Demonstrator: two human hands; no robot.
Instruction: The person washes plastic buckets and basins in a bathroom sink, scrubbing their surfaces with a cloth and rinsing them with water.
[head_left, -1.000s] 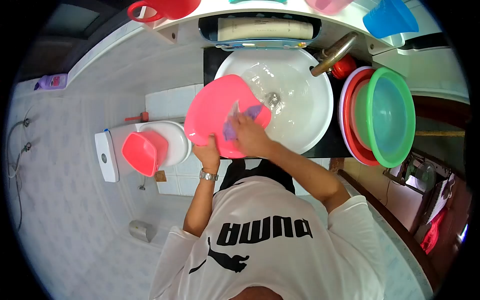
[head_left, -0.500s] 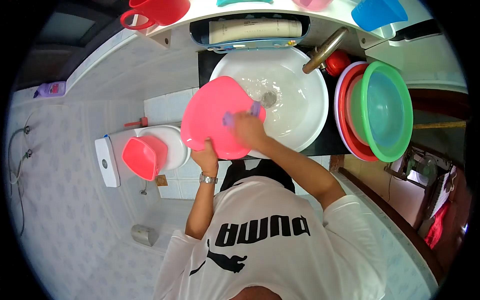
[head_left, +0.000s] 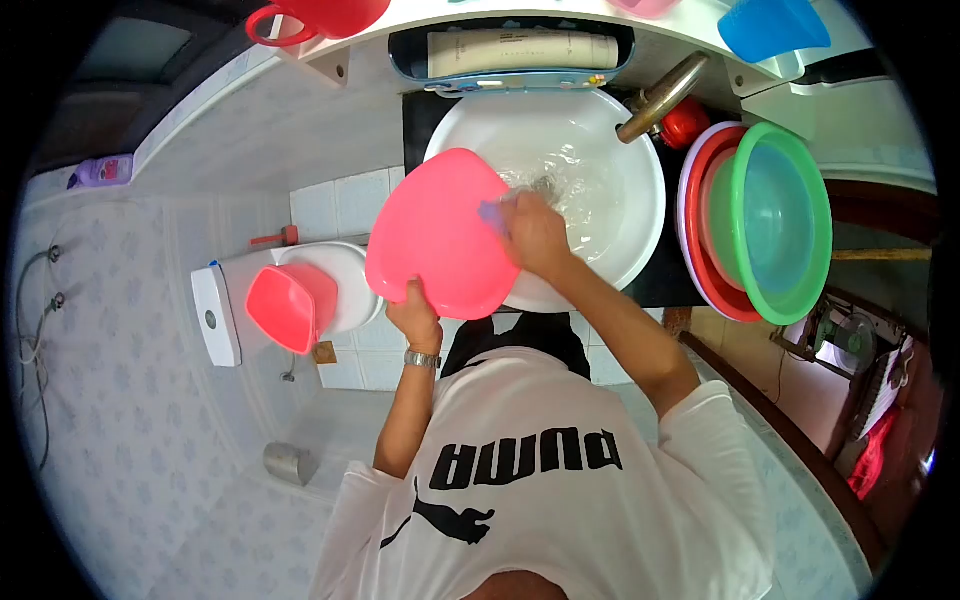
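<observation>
A pink basin (head_left: 437, 230) is tilted over the left side of the white sink (head_left: 640, 215), which has water in it. My left hand (head_left: 415, 318) grips the basin's lower edge, with the thumb on its pink surface. At the basin's right edge, my right hand (head_left: 535, 232) is closed around a purple cloth (head_left: 492, 214), part of which sticks out to the left of the fingers. The brass-coloured faucet (head_left: 662, 97) reaches over the sink's upper right rim.
Stacked basins, the green one (head_left: 738, 225) outermost, stand right of the sink. A pink bucket (head_left: 292, 305) sits by the toilet (head_left: 216, 315) at left. Above the sink are a blue caddy (head_left: 520, 82) with a tube, a red mug (head_left: 335, 15) and a blue cup (head_left: 772, 30).
My right hand has moved with the purple cloth from the middle of the pink basin to its right edge. My left hand keeps its grip on the basin.
</observation>
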